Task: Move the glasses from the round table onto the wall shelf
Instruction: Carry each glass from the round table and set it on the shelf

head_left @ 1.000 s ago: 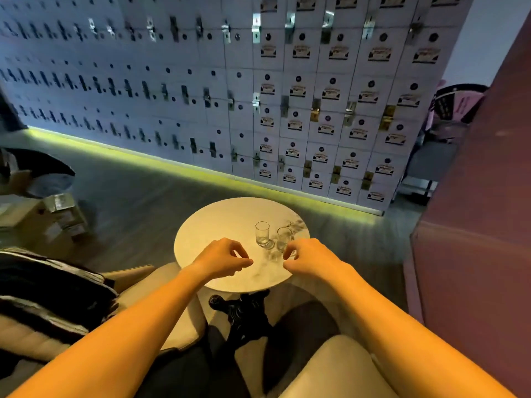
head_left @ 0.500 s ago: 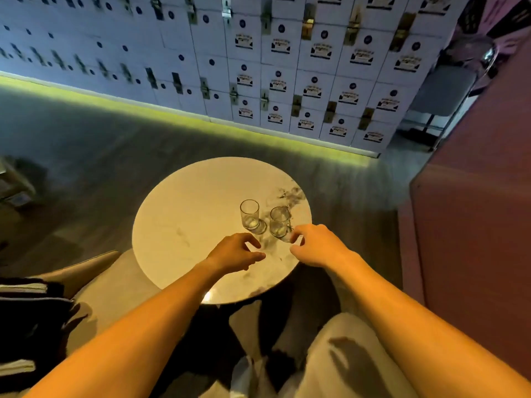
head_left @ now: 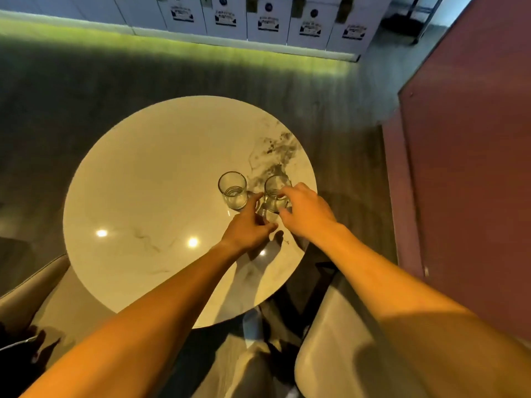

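Note:
Two clear, empty glasses stand upright on the right half of the round marble table (head_left: 138,179). My right hand (head_left: 309,215) is closed around the right glass (head_left: 274,186), with the index finger at its rim and the thumb on its near side; the glass rests on the tabletop. My left hand (head_left: 247,229) hovers just in front of the left glass (head_left: 232,188) with its fingers apart. Its index finger reaches into the gap between the glasses, by the left glass's base. The wall shelf is out of view.
A reddish-brown partition (head_left: 465,168) rises close on the right. White lockers (head_left: 258,18) with a green light strip line the far wall. Beige chairs stand at the bottom left (head_left: 34,294) and bottom right (head_left: 339,354), near the table's edge.
Both hands moved forward to the glasses. My right hand closed around the right glass, and my left index finger reached the left glass. The camera tilted down and came closer.

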A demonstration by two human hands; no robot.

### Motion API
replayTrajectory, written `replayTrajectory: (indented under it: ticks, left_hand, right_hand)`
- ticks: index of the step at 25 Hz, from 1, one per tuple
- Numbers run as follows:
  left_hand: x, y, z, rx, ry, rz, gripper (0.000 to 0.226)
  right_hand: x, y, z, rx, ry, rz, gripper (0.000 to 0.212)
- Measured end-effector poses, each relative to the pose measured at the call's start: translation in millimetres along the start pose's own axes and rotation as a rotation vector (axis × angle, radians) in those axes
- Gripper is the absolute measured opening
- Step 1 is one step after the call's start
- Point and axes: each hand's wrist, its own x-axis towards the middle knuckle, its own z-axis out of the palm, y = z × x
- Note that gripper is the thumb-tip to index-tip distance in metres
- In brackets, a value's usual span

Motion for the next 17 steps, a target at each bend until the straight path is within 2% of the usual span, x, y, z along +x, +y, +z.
replayTrajectory:
  ticks: [5,9,13,17]
  left_hand:
    - [15.2,0.7,-1.1,-0.045,0.003,0.062,0.073]
    - [0.9,37.5,-3.6,0.066,-0.017,0.161,0.069]
    - [-20.9,112.8,18.7,0.173,-0.053,0.378,0.067]
    - [-84.7,184.2,82.4,0.171,-0.232,0.623,0.061]
  right_hand:
    - [-1.6,1.6,6.8,0.006,0.066,-0.01,0.028]
    - [-37.9,7.3,-26.6,0.067,0.125,0.039,0.022]
    - [-103.5,28.0,-89.5,0.055,0.273,0.147,0.02]
    - [-228.9,61.4,-131.2,0.007,0.479,0.302,0.022]
